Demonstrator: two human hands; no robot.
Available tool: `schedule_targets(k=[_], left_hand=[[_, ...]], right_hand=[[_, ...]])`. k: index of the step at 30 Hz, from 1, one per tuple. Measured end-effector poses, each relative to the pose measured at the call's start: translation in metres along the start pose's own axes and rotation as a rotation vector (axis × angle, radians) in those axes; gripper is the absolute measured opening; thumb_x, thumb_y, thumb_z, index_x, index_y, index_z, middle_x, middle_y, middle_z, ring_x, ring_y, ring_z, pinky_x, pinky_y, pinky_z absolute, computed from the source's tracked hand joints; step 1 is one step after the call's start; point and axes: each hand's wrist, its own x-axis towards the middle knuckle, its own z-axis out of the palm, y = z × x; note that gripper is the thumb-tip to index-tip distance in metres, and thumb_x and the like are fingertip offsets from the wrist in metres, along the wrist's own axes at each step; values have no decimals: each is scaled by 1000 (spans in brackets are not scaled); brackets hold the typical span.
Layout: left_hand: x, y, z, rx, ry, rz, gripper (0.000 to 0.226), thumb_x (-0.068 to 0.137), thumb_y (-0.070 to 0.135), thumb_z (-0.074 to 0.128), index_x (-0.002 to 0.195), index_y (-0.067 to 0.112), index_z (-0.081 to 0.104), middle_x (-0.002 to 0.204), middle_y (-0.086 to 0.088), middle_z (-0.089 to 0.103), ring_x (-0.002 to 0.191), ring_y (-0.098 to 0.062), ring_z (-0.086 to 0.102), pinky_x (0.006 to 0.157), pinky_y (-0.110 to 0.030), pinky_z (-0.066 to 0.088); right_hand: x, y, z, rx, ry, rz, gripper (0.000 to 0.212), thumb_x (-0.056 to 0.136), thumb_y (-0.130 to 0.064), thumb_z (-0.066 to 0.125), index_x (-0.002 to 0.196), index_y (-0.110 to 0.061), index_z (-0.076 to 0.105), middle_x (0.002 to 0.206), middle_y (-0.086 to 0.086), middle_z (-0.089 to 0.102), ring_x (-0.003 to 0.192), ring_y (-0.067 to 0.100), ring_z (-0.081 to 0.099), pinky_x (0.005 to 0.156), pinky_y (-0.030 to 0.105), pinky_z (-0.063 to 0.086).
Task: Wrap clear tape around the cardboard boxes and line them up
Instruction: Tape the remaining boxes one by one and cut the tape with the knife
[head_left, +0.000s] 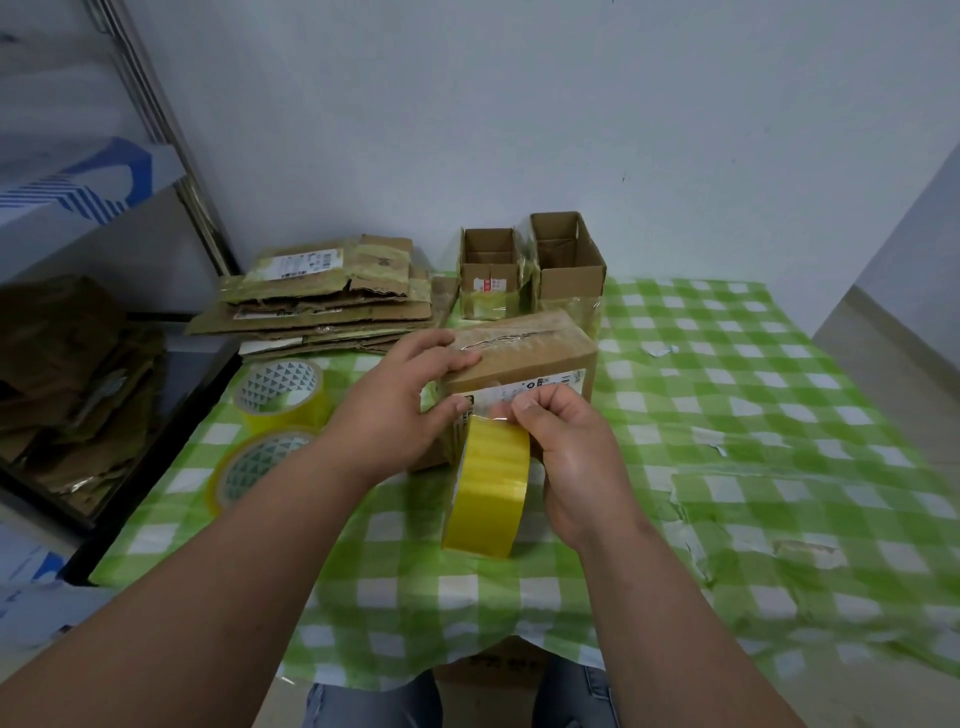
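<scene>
One closed cardboard box (519, 358) is set on the green checked tablecloth (753, 415), near the middle of the table, with clear tape along its top seam and a white label on its near face. Its left end is gripped by the left hand (400, 410), fingers laid over the top edge and thumb pressed against the near face. A yellowish tape roll (488, 488) is held upright by the right hand (571, 452), just in front of the box, the tape end pinched at the label. Two open boxes (530, 270) are stood side by side behind it. Flattened cardboard (322, 296) is stacked at the far left, and two spare tape rolls (275, 415) are laid nearer on that side.
</scene>
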Motion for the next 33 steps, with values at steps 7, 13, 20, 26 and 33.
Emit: schedule_targets(k=[7,13,20,26,33], left_hand=[[-5,-3,0,-193,-69,-81,59,93,20,66,125,63,43,148,39,25,143,-1,31,113,-45,39],[-9,2,-3,-84,-51,-63,69,90,14,70,125,64,40,155,27,29,143,-4,32,115,-42,36],[-14,20,-13,-32,176,-80,68,87,0,65,140,41,49,144,14,41,135,-13,39,113,-39,36],[-24,61,-24,-13,-29,14,37,89,23,69,126,28,64,117,15,57,110,-6,53,97,-28,48],[-29,69,-19,47,-24,-30,10,85,23,73,85,28,66,97,11,58,93,-7,54,83,-32,48]], right_hand=[[-3,3,0,-30,-16,-37,15,96,-12,59,82,-14,65,87,7,72,80,15,62,75,29,50],[-9,0,3,-51,-12,-81,16,96,-10,59,81,-14,62,73,-5,69,66,1,61,61,12,46],[-15,-2,0,-96,-18,-103,13,95,-13,61,83,-15,64,91,10,72,79,10,63,70,19,48],[-21,-6,3,-99,-82,-150,19,96,-13,61,79,-19,66,76,-2,65,77,11,58,76,28,48],[-26,-12,2,-104,-111,-200,31,94,-14,64,70,-32,69,80,-3,70,83,12,64,82,29,51]])
